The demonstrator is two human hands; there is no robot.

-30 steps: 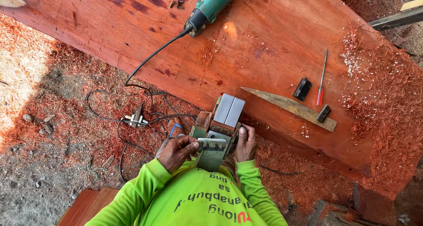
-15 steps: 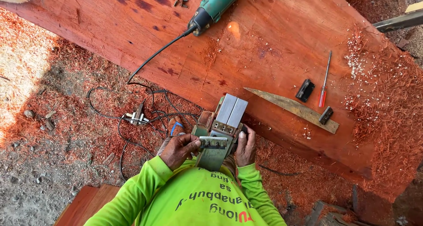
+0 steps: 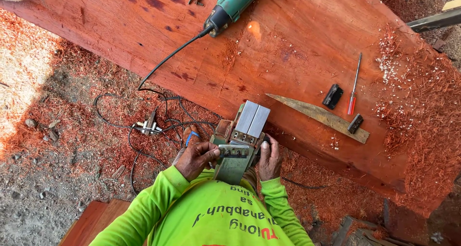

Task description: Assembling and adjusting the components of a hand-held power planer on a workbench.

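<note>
The wide red timber slab (image 3: 297, 49) lies slantwise as before. The electric planer (image 3: 240, 140), flipped base-up against its near edge, has barely shifted. The left hand (image 3: 194, 158) stays closed on a thin blade strip (image 3: 234, 151) across it; the right hand (image 3: 270, 159) still grips the planer's side. The screwdriver (image 3: 354, 85) rests unmoved.

Both hands are occupied: the left hand (image 3: 196, 158) and right hand (image 3: 270, 157) flank the planer (image 3: 240, 140), which is upturned at the slab (image 3: 297, 49) edge. Beyond it, a wedge (image 3: 319, 117) lies across the reach path, with a screwdriver (image 3: 354, 85) and two black blocks (image 3: 332, 96) beside it. A grinder (image 3: 233, 6) occupies the far edge. Cables (image 3: 144, 126) clutter the ground at left. Bare slab remains open between grinder and wedge.
</note>
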